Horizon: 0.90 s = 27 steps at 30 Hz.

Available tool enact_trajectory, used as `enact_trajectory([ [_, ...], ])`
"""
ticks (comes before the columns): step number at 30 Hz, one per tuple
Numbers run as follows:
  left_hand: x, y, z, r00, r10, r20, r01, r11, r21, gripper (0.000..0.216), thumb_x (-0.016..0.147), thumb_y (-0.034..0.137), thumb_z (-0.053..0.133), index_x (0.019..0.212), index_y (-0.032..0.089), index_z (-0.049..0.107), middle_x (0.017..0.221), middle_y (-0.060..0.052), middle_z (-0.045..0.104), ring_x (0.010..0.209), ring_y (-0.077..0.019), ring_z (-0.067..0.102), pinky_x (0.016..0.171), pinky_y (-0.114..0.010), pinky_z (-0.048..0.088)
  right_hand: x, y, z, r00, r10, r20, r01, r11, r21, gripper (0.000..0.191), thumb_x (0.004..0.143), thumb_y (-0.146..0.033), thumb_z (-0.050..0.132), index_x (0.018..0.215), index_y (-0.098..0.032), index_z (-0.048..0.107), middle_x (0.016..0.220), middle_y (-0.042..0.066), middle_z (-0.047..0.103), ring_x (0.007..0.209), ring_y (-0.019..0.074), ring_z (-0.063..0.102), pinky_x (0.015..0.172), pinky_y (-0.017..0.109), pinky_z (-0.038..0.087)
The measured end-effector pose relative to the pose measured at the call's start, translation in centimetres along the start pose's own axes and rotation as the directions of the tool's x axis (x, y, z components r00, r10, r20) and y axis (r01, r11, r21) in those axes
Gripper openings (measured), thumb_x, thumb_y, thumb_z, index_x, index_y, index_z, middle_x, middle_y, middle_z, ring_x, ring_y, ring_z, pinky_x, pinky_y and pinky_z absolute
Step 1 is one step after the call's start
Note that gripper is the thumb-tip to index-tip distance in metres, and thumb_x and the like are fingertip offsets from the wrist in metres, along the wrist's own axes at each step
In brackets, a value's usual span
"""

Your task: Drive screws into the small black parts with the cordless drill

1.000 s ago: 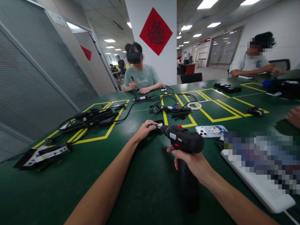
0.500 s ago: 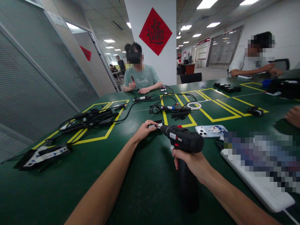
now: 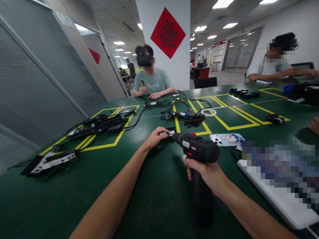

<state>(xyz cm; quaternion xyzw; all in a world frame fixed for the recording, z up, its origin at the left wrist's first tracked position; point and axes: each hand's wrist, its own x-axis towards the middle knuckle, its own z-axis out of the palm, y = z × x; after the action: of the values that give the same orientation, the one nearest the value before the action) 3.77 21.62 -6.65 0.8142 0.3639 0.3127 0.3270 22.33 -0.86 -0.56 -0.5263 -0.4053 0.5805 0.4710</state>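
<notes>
My right hand [image 3: 208,172] is wrapped round the grip of a black cordless drill [image 3: 198,149], whose nose points left and away toward a small black part [image 3: 169,130] on the green table [image 3: 149,186]. My left hand [image 3: 156,136] rests on the table at that part, fingers pinched on a small silvery piece right at the drill's tip. What the piece is I cannot make out.
A phone in a white case [image 3: 226,139] lies right of the drill, a white board [image 3: 281,202] nearer right. Tangled black cables [image 3: 99,124] and a flat black-white part [image 3: 52,161] lie left. Two people sit across; another hand [image 3: 314,124] shows at right.
The view has shifted slightly; both hands and the drill stay in the same pose at the small part.
</notes>
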Motion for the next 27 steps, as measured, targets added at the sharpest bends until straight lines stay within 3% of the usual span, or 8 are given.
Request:
enact_trajectory([
  [6,-0.08,0.27,-0.13,1.000,-0.002,0.003,0.002,1.000,-0.007,0.027,0.075,0.031,0.058,0.099,0.023,0.069,0.109,-0.004,0.059,0.108,-0.0227,0.051,0.101,-0.039,0.035,-0.23,-0.16,0.22,0.999,-0.030,-0.014,0.031,0.999,0.019,0.021,0.076,-0.029,0.057,0.089,-0.014,0.064,0.058,0.001,0.060,0.051,0.0124,0.054,0.056,0.027,0.043],
  [12,-0.06,0.09,-0.15,1.000,-0.002,0.004,0.002,1.000,-0.007,0.027,0.076,0.030,0.057,0.099,0.023,0.069,0.108,-0.005,0.059,0.109,-0.0227,0.050,0.101,-0.038,0.035,-0.25,-0.23,0.19,0.999,0.035,-0.021,-0.036,0.999,-0.018,0.019,0.075,-0.031,0.059,0.079,-0.013,0.063,0.053,0.001,0.059,0.053,0.0139,0.055,0.057,0.027,0.043],
  [18,0.11,-0.30,-0.09,1.000,0.012,-0.001,-0.012,1.000,0.003,0.027,0.077,0.034,0.058,0.098,0.022,0.069,0.108,-0.005,0.059,0.107,-0.0224,0.051,0.101,-0.038,0.035,-0.36,-0.38,0.49,1.000,0.001,-0.029,-0.001,1.000,0.011,0.023,0.076,-0.031,0.057,0.089,-0.014,0.064,0.052,-0.001,0.057,0.051,0.0128,0.053,0.056,0.026,0.042],
  [27,0.15,-0.48,0.25,0.999,0.022,-0.037,-0.022,1.000,0.009,0.027,0.076,0.037,0.059,0.096,0.022,0.070,0.106,-0.005,0.059,0.105,-0.0224,0.052,0.098,-0.038,0.037,-0.67,-0.35,0.27,1.000,0.023,0.010,-0.023,1.000,0.019,0.023,0.073,-0.028,0.057,0.090,-0.014,0.065,0.055,-0.001,0.058,0.052,0.0127,0.053,0.057,0.027,0.042],
])
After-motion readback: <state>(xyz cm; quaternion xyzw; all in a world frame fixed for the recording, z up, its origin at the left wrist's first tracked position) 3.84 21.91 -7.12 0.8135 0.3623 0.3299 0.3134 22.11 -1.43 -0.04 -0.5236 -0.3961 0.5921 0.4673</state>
